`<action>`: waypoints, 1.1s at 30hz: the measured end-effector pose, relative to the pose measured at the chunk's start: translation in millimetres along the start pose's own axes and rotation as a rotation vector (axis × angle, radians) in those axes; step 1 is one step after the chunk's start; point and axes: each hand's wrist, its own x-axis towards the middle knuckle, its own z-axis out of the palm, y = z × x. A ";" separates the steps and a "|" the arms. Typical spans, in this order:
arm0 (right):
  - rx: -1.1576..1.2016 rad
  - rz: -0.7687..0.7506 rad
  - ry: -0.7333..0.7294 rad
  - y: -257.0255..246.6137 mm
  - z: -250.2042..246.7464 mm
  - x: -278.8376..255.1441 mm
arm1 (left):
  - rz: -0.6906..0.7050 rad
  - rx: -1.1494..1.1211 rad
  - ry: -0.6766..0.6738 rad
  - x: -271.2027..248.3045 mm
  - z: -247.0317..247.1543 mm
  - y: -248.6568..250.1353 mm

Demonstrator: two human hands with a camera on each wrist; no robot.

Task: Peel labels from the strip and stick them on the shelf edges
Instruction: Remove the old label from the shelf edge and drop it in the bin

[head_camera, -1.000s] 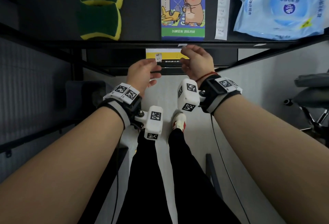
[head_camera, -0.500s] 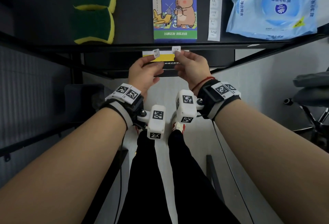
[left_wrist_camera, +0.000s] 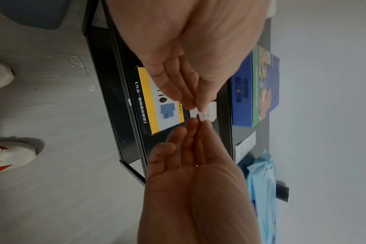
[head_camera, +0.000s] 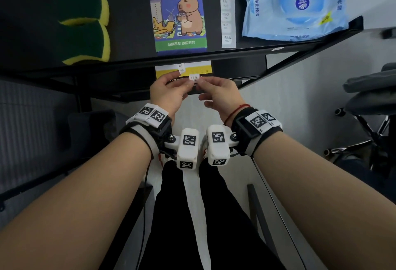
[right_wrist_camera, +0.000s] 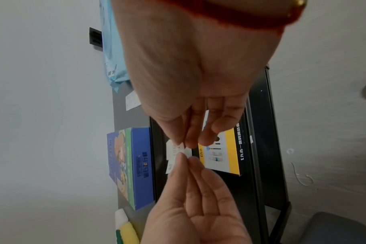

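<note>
While my left hand and right hand meet fingertip to fingertip, both pinch one small label between them. A second label sticks up from my left fingers. Just beyond lies the shelf edge, running left to right, with both hands about equally near; the strip rests farther back.

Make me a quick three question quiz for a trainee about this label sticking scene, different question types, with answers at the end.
1. True or false: the label strip lies on the top shelf between the capybara box and the wipes pack.
2. What are the left hand and right hand both pinching?
A. a sponge
B. a small white label
C. the strip
3. Fill in: the green and yellow things at the shelf's left end are ____.

Key: 1 true; 2 B; 3 sponges.
</note>
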 end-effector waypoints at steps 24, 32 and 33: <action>0.282 -0.044 0.395 -35.5 -150.1 38.1 | -0.235 -0.009 -0.106 -11.8 100.0 2.7; 0.264 -0.046 0.371 -33.5 -153.5 37.4 | -0.215 0.013 -0.105 -14.2 99.1 6.3; 0.269 -0.047 0.366 -32.8 -153.3 36.7 | -0.209 0.019 -0.107 -14.6 98.9 6.2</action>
